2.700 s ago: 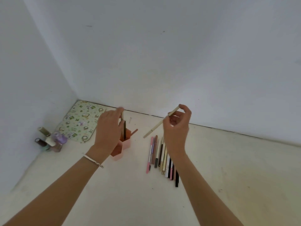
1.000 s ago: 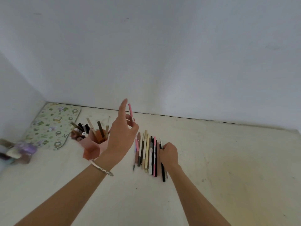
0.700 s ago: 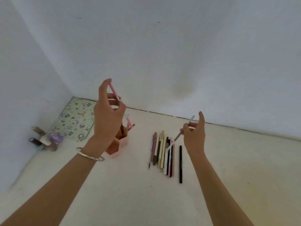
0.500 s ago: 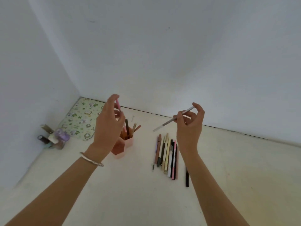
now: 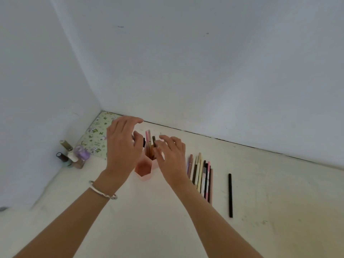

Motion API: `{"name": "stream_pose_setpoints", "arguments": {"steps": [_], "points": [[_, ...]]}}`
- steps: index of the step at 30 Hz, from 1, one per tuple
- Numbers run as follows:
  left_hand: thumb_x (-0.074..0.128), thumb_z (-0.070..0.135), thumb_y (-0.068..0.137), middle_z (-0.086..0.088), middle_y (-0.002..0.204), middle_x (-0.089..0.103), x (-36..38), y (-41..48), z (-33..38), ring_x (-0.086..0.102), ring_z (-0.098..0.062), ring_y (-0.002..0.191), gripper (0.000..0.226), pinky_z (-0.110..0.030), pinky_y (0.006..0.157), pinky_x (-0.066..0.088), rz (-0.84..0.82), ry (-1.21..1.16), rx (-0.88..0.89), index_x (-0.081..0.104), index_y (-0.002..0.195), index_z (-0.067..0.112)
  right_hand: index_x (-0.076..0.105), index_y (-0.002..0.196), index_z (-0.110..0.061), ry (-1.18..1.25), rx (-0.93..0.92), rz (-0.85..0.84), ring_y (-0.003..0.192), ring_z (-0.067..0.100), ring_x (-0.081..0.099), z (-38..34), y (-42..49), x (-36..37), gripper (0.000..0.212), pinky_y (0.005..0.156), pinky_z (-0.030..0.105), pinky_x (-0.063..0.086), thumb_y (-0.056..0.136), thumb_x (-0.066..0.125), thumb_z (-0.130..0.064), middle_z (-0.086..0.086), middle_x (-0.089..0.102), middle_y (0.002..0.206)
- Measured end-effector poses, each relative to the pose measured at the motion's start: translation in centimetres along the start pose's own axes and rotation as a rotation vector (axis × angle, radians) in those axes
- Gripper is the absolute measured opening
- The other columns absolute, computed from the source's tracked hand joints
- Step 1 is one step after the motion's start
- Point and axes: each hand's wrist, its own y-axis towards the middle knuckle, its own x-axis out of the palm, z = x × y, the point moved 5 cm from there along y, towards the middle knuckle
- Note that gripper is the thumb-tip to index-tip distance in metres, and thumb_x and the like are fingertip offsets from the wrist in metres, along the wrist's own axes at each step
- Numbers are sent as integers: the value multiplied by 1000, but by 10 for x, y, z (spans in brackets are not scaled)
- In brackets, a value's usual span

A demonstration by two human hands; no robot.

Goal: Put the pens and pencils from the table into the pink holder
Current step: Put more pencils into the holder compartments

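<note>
The pink holder stands on the table between my two hands, with several pens and pencils upright in it. My left hand hovers at its left side, fingers spread and empty. At the holder's right side is my right hand, its fingers apart and nothing in them. A row of several pens and pencils lies on the table right of my right hand. One black pen lies alone further right.
Several small nail polish bottles stand at the left wall. A green patterned mat lies in the corner behind the holder. White walls close off the left and the back of the cream table.
My left hand has let the pink pencil go into the holder. My right hand has moved left to the holder and no longer holds the grey pen.
</note>
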Motion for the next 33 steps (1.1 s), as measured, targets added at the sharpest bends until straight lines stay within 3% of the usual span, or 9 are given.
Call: {"name": "stream_pose_setpoints", "arguments": {"steps": [3, 6, 10, 13, 19, 23, 27, 30, 33], "points": [[47, 0, 80, 0, 95, 61, -1, -10, 24, 51, -13, 92, 27, -20, 87, 41, 16, -140, 63, 64, 99, 6, 64, 121, -13, 64, 33, 70, 110, 17, 52, 8, -3, -13, 32, 96, 24, 35, 89, 62, -12, 5, 62, 123], [49, 6, 85, 10, 88, 54, 32, -41, 57, 45, 1, 73, 17, -10, 70, 44, -231, -249, 101, 60, 96, 14, 55, 125, -16, 127, 235, 248, 112, 21, 54, 44, -2, -54, 36, 100, 33, 40, 89, 48, -10, 2, 58, 123], [54, 13, 92, 5, 100, 62, 115, -89, 56, 56, -3, 78, 21, -14, 66, 46, -777, -122, -328, 56, 112, 19, 54, 122, -20, 110, 527, 345, 95, 7, 50, 107, -17, -110, 41, 93, 42, 45, 86, 46, -4, -3, 56, 111], [52, 17, 95, -4, 107, 64, 153, -105, 50, 62, -19, 93, 24, -28, 76, 49, -927, -15, -505, 53, 119, 13, 57, 117, -18, 68, 630, 393, 93, 13, 54, 137, -36, -141, 41, 88, 40, 49, 85, 48, 6, -12, 55, 105], [51, 18, 97, -9, 104, 63, 187, -121, 58, 55, -22, 82, 15, -30, 65, 41, -960, 123, -516, 50, 109, 10, 62, 110, -16, 7, 718, 367, 91, 16, 57, 169, -76, -163, 36, 75, 7, 38, 87, 49, 8, -11, 59, 104], [51, 18, 98, -12, 107, 63, 196, -124, 59, 63, -28, 93, 19, -32, 67, 45, -985, 117, -595, 52, 112, 6, 62, 109, -15, 28, 784, 367, 87, 8, 55, 179, -91, -164, 35, 75, 6, 38, 87, 49, 8, -10, 60, 103], [57, 16, 96, -8, 101, 66, 190, -110, 61, 61, -20, 79, 16, -28, 65, 47, -886, 2, -616, 58, 110, 9, 59, 114, -19, 14, 883, 311, 88, 7, 54, 196, -104, -163, 36, 76, 10, 41, 86, 50, 3, -8, 60, 105], [59, 11, 94, 0, 90, 62, 175, -83, 72, 60, -10, 73, 24, -16, 59, 42, -671, -233, -537, 54, 118, 13, 53, 127, -16, -103, 1045, 98, 100, 17, 54, 216, -118, -153, 37, 83, 29, 46, 91, 52, -8, 0, 58, 115], [61, 6, 92, 8, 86, 60, 158, -58, 84, 60, -4, 75, 31, -17, 66, 52, -532, -386, -437, 53, 120, 18, 43, 137, -13, -335, 1085, -216, 113, 27, 52, 228, -136, -136, 41, 91, 35, 44, 98, 51, -21, 10, 55, 124]]}}
